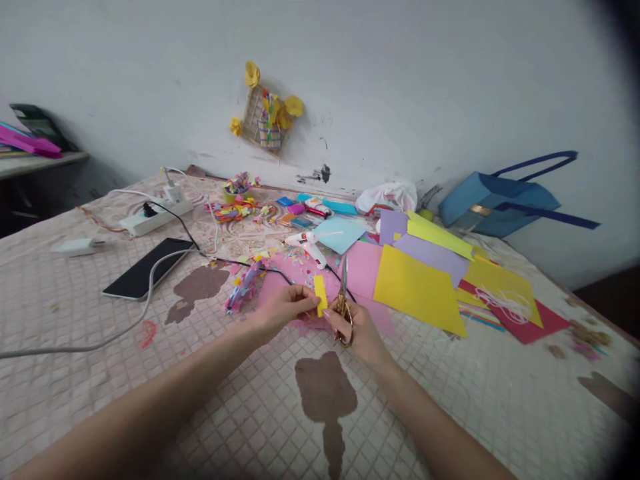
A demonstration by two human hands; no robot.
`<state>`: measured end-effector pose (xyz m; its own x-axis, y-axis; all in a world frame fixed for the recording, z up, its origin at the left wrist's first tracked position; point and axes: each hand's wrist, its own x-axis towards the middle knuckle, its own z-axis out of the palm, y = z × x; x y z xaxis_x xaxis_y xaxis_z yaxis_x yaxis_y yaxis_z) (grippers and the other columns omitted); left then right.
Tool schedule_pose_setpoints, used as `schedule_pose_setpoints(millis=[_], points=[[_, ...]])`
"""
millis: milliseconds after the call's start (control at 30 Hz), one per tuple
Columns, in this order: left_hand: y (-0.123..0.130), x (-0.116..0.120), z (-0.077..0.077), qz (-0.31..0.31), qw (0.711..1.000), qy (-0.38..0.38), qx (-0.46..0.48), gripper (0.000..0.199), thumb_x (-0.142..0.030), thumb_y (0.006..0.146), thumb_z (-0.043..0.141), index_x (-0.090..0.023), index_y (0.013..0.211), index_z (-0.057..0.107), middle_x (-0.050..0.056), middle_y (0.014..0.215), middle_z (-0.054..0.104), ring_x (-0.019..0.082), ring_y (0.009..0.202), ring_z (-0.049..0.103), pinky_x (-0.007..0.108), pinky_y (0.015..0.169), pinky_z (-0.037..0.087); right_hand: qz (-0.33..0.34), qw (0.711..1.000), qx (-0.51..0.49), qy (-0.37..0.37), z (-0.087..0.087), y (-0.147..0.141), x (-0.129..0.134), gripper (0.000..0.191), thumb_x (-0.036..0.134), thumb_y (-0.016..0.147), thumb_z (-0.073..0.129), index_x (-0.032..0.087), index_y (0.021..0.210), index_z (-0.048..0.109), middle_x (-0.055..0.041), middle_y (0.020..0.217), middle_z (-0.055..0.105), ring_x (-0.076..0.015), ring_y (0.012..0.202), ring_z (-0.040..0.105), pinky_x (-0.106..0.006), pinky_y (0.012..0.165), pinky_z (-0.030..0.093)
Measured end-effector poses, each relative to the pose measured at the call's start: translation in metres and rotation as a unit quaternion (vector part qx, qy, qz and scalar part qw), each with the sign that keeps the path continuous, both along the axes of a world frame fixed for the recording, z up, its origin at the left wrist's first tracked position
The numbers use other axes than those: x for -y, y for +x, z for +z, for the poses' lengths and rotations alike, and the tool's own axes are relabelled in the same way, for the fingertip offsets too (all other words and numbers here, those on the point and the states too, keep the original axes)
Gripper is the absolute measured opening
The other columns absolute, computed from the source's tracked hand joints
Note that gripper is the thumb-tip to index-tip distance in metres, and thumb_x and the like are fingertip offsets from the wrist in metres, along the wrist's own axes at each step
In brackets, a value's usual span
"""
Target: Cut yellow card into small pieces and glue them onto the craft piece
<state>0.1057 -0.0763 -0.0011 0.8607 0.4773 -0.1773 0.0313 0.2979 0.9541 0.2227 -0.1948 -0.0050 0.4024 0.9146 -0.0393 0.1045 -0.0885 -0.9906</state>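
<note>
Behind the surface (480, 380), which bore a light lattice pattern with brown patches, rose a pale grey, scuffed wall (150, 73). Near the middle of the surface, a narrow strip of bright yellow paper (320, 293) was held between both hands, its length directed away from the person. The left hand (286, 307) had its grip closed on the strip, thumb and fingers pinching the left edge. The right hand (365, 333) kept gold-handled metal scissors (343, 293) in its grip, blades pointing away from the person, while its fingertips met the strip's lower end. Pink paper (273, 288), strewn with small coloured scraps, lay below and around the hands. At its left edge rested a slender piece covered in purple, blue and pink petals (243, 288). Just beyond the hands lay a white glue gun (314, 255), beside a pale blue paper sheet (340, 232). To the right, a large yellow paper sheet (420, 287) overlapped pink and lilac paper; farther right, loose white string (505, 305) rested partly on a red sheet (543, 328). To the left lay a black, flat-screened device (137, 273), crossed by a pale grey cable (50, 351), with a white power strip (155, 217) behind it. Toward the back right stood a blue bag with dark handles (500, 200).
</note>
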Motion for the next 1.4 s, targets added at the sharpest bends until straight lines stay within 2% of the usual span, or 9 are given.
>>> schedule_pose_setpoints(millis=[133, 267, 433, 567, 833, 1133, 1400], points=[[0.0, -0.001, -0.001, 0.019, 0.999, -0.033, 0.029, 0.023, -0.033, 0.069, 0.066, -0.013, 0.069, 0.055, 0.001, 0.065, 0.059, 0.007, 0.057, 0.052, 0.021, 0.058, 0.04, 0.012, 0.999, -0.039, 0.016, -0.002, -0.003, 0.002, 0.028, 0.044, 0.08, 0.05, 0.019, 0.068, 0.046, 0.0059, 0.048, 0.042, -0.0071, 0.039, 0.036, -0.02, 0.038, 0.027], [-0.002, -0.007, 0.002, 0.046, 0.994, -0.062, 0.071, 0.019, -0.029, 0.071, 0.065, -0.013, 0.071, 0.055, 0.001, 0.068, 0.059, 0.007, 0.06, 0.054, 0.021, 0.062, 0.043, 0.054, 0.994, -0.087, 0.038, 0.0, -0.011, 0.008, 0.032, 0.05, 0.085, 0.039, 0.019, 0.078, 0.048, 0.0038, 0.056, 0.043, -0.0088, 0.048, 0.04, -0.021, 0.046, 0.032], [-0.005, -0.011, 0.01, 0.082, 0.99, -0.079, 0.086, 0.017, -0.027, 0.073, 0.064, -0.012, 0.074, 0.054, 0.003, 0.073, 0.061, 0.009, 0.066, 0.058, 0.024, 0.069, 0.047, 0.108, 0.988, -0.113, 0.008, 0.003, -0.02, 0.015, 0.038, 0.055, 0.084, 0.035, 0.019, 0.079, 0.048, 0.0042, 0.056, 0.041, -0.009, 0.049, 0.04, -0.021, 0.047, 0.031], [-0.007, -0.012, 0.013, 0.094, 0.987, -0.097, 0.091, 0.018, -0.025, 0.072, 0.065, -0.012, 0.076, 0.053, 0.004, 0.076, 0.062, 0.013, 0.072, 0.062, 0.029, 0.075, 0.049, 0.095, 0.993, -0.066, -0.014, 0.001, -0.024, 0.017, 0.042, 0.057, 0.083, 0.034, 0.018, 0.076, 0.047, 0.0044, 0.053, 0.042, -0.0082, 0.046, 0.039, -0.02, 0.045, 0.03], [-0.008, -0.014, 0.014, 0.096, 0.986, -0.097, 0.097, 0.018, -0.025, 0.071, 0.066, -0.013, 0.074, 0.052, 0.004, 0.072, 0.063, 0.014, 0.071, 0.063, 0.029, 0.073, 0.05, 0.086, 0.996, -0.006, -0.027, -0.001, -0.027, 0.017, 0.046, 0.061, 0.081, 0.035, 0.017, 0.071, 0.045, 0.007, 0.049, 0.035, -0.0068, 0.043, 0.035, -0.019, 0.043, 0.03], [-0.008, -0.014, 0.015, 0.1, 0.986, -0.098, 0.096, 0.02, -0.027, 0.069, 0.067, -0.013, 0.073, 0.053, 0.002, 0.072, 0.063, 0.011, 0.068, 0.061, 0.028, 0.073, 0.049, 0.081, 0.997, -0.013, -0.009, -0.011, -0.025, 0.016, 0.043, 0.057, 0.082, 0.037, 0.017, 0.069, 0.044, 0.008, 0.048, 0.032, -0.0055, 0.039, 0.032, -0.019, 0.039, 0.029], [-0.008, -0.014, 0.015, 0.102, 0.985, -0.099, 0.1, 0.019, -0.025, 0.069, 0.068, -0.013, 0.073, 0.054, 0.001, 0.07, 0.062, 0.01, 0.065, 0.061, 0.029, 0.073, 0.049, 0.076, 0.997, 0.006, -0.006, -0.011, -0.025, 0.016, 0.041, 0.055, 0.083, 0.037, 0.017, 0.069, 0.043, 0.0076, 0.05, 0.033, -0.0056, 0.04, 0.032, -0.018, 0.039, 0.029]])
